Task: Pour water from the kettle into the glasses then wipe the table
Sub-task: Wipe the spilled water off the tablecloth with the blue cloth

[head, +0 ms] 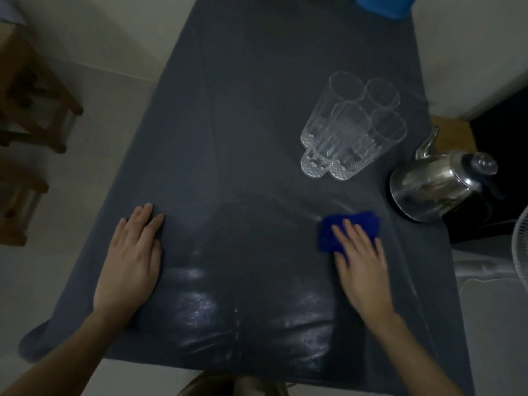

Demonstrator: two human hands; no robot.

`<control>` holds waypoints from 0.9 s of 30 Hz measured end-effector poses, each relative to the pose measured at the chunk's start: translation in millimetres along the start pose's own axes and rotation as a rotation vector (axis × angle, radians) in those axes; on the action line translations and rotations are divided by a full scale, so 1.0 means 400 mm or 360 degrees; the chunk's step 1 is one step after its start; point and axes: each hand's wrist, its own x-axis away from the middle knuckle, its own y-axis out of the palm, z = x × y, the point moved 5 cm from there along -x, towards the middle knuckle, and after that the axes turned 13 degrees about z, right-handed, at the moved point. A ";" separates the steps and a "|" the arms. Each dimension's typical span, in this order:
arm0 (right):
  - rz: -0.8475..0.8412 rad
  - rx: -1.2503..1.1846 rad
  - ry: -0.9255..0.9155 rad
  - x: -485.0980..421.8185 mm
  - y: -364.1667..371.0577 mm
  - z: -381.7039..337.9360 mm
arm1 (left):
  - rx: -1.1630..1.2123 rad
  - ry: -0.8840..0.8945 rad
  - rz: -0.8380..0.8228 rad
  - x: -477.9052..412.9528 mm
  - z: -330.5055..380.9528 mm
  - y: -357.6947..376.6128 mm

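Several tall clear glasses (351, 124) stand bunched together on the right side of the table (257, 81), which wears a dark grey cloth. A shiny steel kettle (437, 184) sits at the table's right edge, spout pointing away. My right hand (361, 261) lies flat, fingers spread, pressing a blue wiping cloth (347, 228) onto the table just in front of the kettle. My left hand (133, 252) rests flat on the table's left side, palm down, holding nothing. Wet streaks shine on the cloth between my hands.
A blue container (383, 5) sits at the table's far end. Wooden chairs (28, 90) stand to the left on the pale floor. A white fan guard (521, 250) shows at the right edge, close to the kettle.
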 end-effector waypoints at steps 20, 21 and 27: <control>0.0027 -0.0262 -0.0570 -0.025 0.094 -0.623 | -0.0055 -0.0011 -0.0054 -0.002 0.001 0.000; 0.0046 -0.0278 -0.0573 -0.009 0.095 -0.625 | -0.0056 -0.0008 -0.0048 -0.004 0.004 0.000; 0.0109 -0.0354 -0.0492 0.044 0.066 -0.410 | 0.0007 -0.0030 0.0016 -0.003 0.007 0.006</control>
